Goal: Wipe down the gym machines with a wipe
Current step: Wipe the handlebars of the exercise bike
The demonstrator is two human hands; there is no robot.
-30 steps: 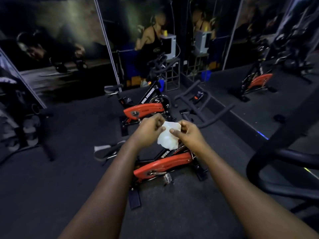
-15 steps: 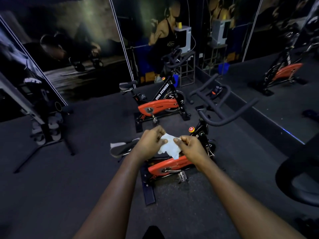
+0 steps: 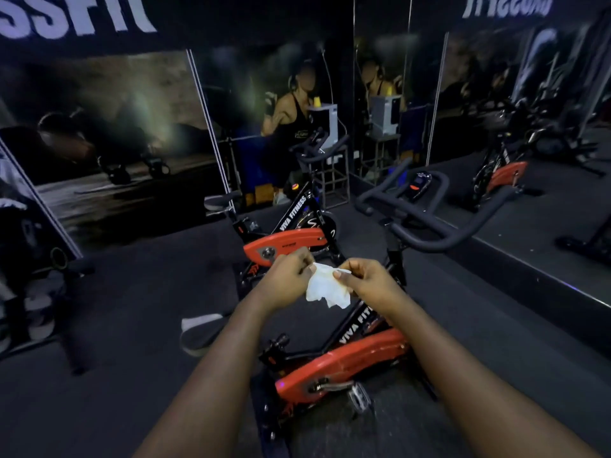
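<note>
Since half a second ago your view has swung upward. White block lettering [image 3: 76, 14] now runs along the top left of the frame, and the nearer black exercise bike with the red flywheel cover [image 3: 344, 361] fills more of the lower middle. Your hands have stayed together at the centre of the frame, and the cloth between them hangs a little looser than it did.

Your left hand [image 3: 287, 279] and right hand [image 3: 367, 280] each pinch the top edge of the crumpled white wipe [image 3: 325, 289] between thumb and curled fingers. The rest of it droops free below your thumbs. The wipe is in the air above the nearer bike's slanted frame and touches no machine. You look to be spreading or refolding it rather than wiping.

As far as the frame shows, the cleaning of this bike has not begun. The dim light hides any damp streaks, so I cannot tell whether any surface here has already been done. Its black curved handlebar [image 3: 426, 233] stands right of centre, well apart from your hands. Its black and grey saddle [image 3: 201, 328] lies left of centre, below your left wrist. Both are likely first surfaces for the wipe.

A second black and red bike [image 3: 287, 246] stands just beyond your hands, in front of the dark wall mural [image 3: 115, 127]. More bikes show in the mirror panels [image 3: 502, 173] at the upper right. By my reading most of the task is still ahead.
</note>
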